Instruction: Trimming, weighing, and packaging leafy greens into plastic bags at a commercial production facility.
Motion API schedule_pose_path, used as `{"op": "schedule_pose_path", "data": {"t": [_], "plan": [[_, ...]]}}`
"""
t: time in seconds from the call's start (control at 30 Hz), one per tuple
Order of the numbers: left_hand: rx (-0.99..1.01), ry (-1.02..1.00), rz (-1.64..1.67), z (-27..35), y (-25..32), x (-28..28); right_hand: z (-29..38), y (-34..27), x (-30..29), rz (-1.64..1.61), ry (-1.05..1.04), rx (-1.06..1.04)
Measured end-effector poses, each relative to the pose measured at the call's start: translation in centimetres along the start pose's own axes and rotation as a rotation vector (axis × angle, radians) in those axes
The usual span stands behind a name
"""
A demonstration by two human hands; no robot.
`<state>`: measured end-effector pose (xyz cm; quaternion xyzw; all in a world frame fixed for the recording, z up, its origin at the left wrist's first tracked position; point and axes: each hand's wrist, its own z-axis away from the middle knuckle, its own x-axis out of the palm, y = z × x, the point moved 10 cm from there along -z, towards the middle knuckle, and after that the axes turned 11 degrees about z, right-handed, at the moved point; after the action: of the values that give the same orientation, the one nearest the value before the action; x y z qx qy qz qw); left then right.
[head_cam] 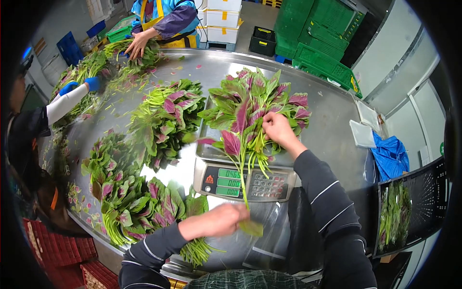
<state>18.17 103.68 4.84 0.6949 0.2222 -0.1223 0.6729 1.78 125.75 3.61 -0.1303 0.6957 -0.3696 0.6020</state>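
Note:
A large bunch of red-and-green amaranth (252,90) lies on the metal pan of a digital scale (213,177). My right hand (279,128) rests at the bunch's stems, its fingers curled on them; how firmly they grip is hard to tell. Blurred by motion, my left hand (225,218) is closed on the lower stem of a single amaranth sprig (232,144), held upright in front of the scale's display. A loose leaf (251,228) hangs beside that hand. More amaranth piles (169,119) lie left of the scale, and another (133,206) lies nearer to me.
Across the steel table (325,108), a co-worker's hands touch greens (144,54); another person with blue gloves (92,83) handles greens at the left. Clear plastic bags (362,133) and blue plastic (391,155) lie at the right edge, near a black crate (426,198) holding bagged greens.

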Motion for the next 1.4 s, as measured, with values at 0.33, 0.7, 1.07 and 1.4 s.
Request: {"op": "schedule_pose_path", "data": {"t": [0.33, 0.7, 1.07, 1.4], "plan": [[0.032, 0.432, 0.28, 1.4, 2.1, -3.3, 16.8, -5.5, 11.4, -0.357, -0.578, -0.075], [-0.022, 0.132, 0.812, 2.6, 5.7, 5.6, 8.8, -15.1, -5.5, -0.684, -0.113, -0.167], [-0.473, 0.273, 0.993, 2.3, -1.2, 11.8, 7.0, -3.6, -2.5, 0.283, 0.068, -0.203], [-0.451, 0.487, 1.121, 10.0, 0.7, 5.9, 20.7, -0.9, -1.2, 0.2, -0.272, -0.305]]}}
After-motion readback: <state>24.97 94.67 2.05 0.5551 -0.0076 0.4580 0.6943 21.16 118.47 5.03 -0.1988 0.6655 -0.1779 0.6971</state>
